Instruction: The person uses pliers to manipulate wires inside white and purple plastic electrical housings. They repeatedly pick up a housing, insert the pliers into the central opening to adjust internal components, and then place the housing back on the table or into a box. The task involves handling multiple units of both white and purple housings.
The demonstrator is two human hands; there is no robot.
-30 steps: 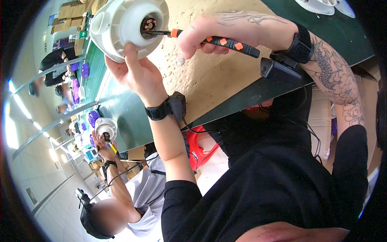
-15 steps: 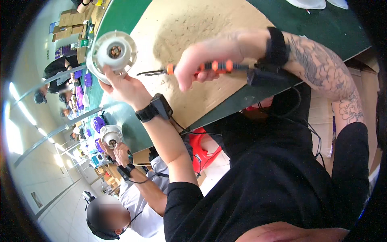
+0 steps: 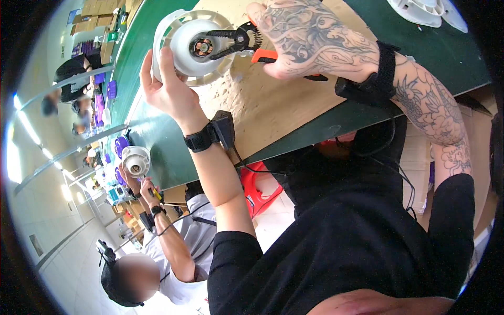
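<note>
While the back of the right hand (image 3: 310, 39) faces the camera, it hides most of its own fingers and much of the handles of the pliers (image 3: 241, 40); an orange piece shows on either side, and the dark end of one handle pokes out below. The left hand's rear fingers are lost behind the white housing (image 3: 181, 55), so how they press there cannot be told.

Raised over the table (image 3: 176, 157), the left hand (image 3: 173, 97) pinches the housing near its rim, thumb laid on the front and forefinger along the outer edge. The left forearm rises from below, a black strap on its wrist; the right one comes in from the right side, its hand curled around the pliers.

Cup-shaped, the housing holds a round core (image 3: 201, 48) with copper-coloured parts. The pliers' jaws stand apart, reaching into the opening beside that core; whether they touch it is unclear. At the left, a co-worker holds a similar white housing (image 3: 135, 161), also with a round core inside. Cardboard boxes (image 3: 100, 7) are stacked farther off, their contents out of sight. White parts (image 3: 417, 11) at the upper right are cut off by the picture's edge.
</note>
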